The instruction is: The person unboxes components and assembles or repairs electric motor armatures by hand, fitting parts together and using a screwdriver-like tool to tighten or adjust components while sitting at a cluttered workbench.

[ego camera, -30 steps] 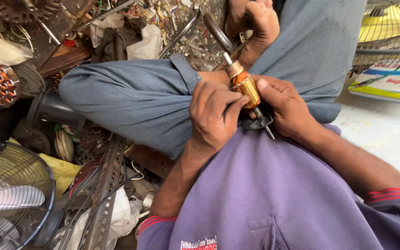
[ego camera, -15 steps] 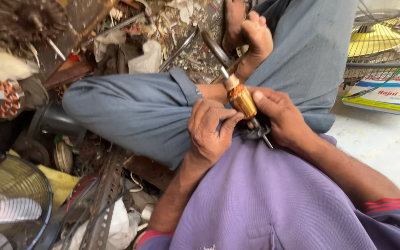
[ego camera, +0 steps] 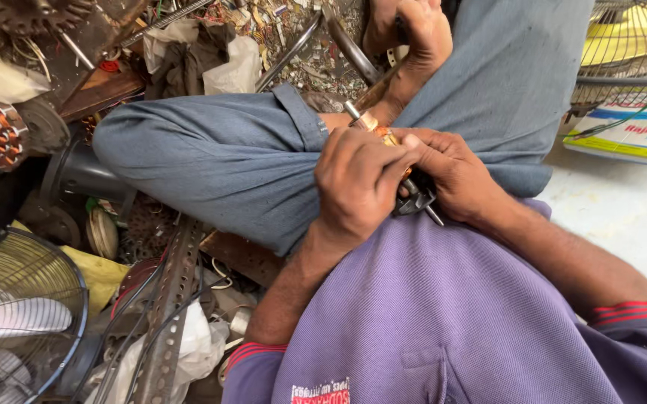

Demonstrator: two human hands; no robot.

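Left hand [ego camera: 357, 183] and right hand [ego camera: 450, 173] both clasp a copper-wound motor armature [ego camera: 383, 138] tightly over the lap, its shaft pointing toward eleven o'clock, apparently bracing it steady.

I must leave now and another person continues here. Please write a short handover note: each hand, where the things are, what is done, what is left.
Left hand: closed over the copper-wound motor rotor, covering most of it.
Right hand: grips the rotor's lower end, near the dark part on its shaft.
Position: the rotor is held over the lap, against the crossed legs in grey-blue trousers, its metal shaft tip pointing away from the body.
Around: scrap metal, a slotted angle bar and a fan guard to the left.
Done: rotor is in hand, copper winding still on it.
Left: cannot tell from this view.
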